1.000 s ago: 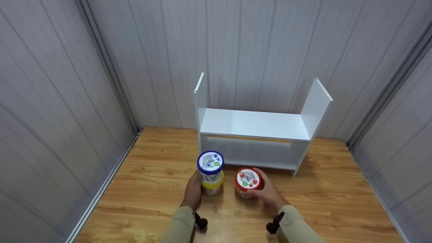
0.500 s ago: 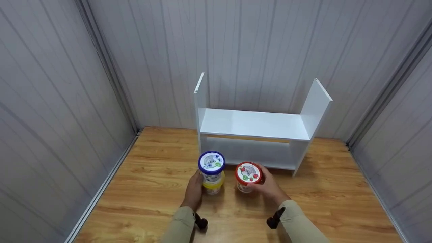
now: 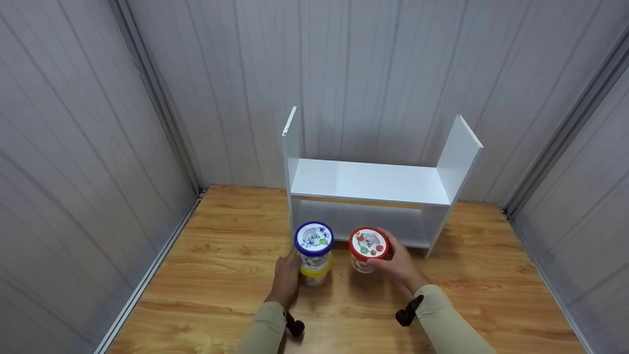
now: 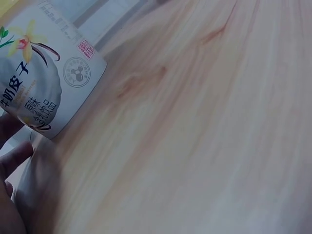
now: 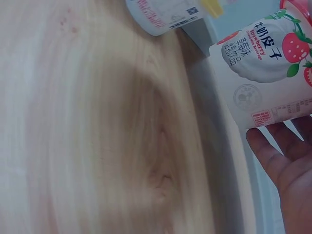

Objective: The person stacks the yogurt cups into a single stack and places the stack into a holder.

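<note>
Between the thumb and fingers of our right hand (image 3: 402, 264), we grip one strawberry milk-drink cup (image 5: 265, 63) by its side; it seems raised a little above the wooden table (image 3: 221, 295), before the white shelf unit (image 3: 371, 182). On the other side, our left hand (image 3: 285, 279) touches the yellow-lidded cup (image 4: 48, 73), on which the blue-lidded cup (image 3: 314, 239) stands. Some left fingers are hidden, so we cannot tell if they are curled around it or only resting there. We judge each cup rather light, with a smooth, thin wall that may dent under hard pressure and slip if damp. Best would be to take it around the upper wall; for the stacked pair, around the lower cup. We count three cups, two of them stacked, and one shelf unit with two boards (image 3: 378, 221) and two side panels (image 3: 461, 160).
</note>
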The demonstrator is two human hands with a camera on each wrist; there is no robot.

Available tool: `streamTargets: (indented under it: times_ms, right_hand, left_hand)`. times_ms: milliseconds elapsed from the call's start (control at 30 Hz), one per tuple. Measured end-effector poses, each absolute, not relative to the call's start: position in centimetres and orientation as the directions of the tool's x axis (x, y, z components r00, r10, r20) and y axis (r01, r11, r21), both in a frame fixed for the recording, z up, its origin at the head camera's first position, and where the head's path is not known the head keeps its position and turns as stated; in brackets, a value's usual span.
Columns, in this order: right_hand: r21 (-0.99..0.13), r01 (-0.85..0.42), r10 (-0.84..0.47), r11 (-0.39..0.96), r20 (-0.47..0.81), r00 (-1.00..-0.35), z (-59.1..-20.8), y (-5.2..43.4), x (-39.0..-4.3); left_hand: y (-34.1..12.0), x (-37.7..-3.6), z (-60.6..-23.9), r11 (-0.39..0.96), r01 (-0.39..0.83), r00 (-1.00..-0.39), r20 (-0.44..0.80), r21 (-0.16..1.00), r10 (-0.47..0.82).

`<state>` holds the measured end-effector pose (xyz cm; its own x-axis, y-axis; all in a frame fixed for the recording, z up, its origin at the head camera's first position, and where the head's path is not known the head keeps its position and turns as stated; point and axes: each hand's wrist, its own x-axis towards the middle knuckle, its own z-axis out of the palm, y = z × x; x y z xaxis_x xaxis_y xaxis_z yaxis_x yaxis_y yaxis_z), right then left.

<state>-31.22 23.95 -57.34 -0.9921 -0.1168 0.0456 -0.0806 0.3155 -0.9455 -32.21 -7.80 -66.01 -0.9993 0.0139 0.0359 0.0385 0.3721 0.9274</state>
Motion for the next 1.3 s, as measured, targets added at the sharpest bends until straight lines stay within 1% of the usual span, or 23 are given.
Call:
streamTargets:
  times_ms: [133,333,433,600,833,1000,1133,1300]
  right_hand:
    - [-0.939,-0.083,-0.123,0.334,0.044,-0.991,-56.5,24.4,-31.2]
    - [-0.936,-0.088,-0.132,0.341,0.045,-0.990,-55.3,25.0,-31.3]
    - [-0.938,-0.089,-0.146,0.336,0.042,-0.988,-54.8,25.3,-31.5]
    - [-0.944,-0.092,-0.150,0.317,0.046,-0.988,-54.1,25.7,-31.7]
    - [-0.947,-0.133,-0.170,0.293,0.085,-0.982,-53.4,26.2,-31.9]
    - [-0.937,-0.121,-0.152,0.329,0.074,-0.986,-52.6,26.4,-32.2]
    - [-0.927,-0.106,-0.142,0.359,0.057,-0.988,-51.9,26.6,-32.3]
    - [-0.931,-0.114,-0.157,0.347,0.063,-0.986,-51.3,26.6,-32.7]
  left_hand:
    - [-7.4,-32.2,-66.1,0.387,0.039,-0.999,0.027,0.921,0.037]
    - [-6.7,-32.3,-66.3,0.437,0.123,-0.991,0.090,0.891,0.096]
    - [-6.3,-32.2,-66.2,0.457,0.105,-0.993,0.070,0.883,0.093]
    - [-5.6,-32.1,-66.1,0.440,0.050,-0.997,0.019,0.896,0.074]
    - [-4.7,-32.3,-66.4,0.489,0.161,-0.986,0.115,0.857,0.122]
    - [-4.2,-32.1,-66.1,0.458,0.113,-0.992,0.075,0.882,0.101]
    - [-3.8,-32.1,-66.1,0.452,0.113,-0.992,0.074,0.885,0.103]
    - [-3.5,-32.2,-66.2,0.450,0.106,-0.993,0.068,0.887,0.100]
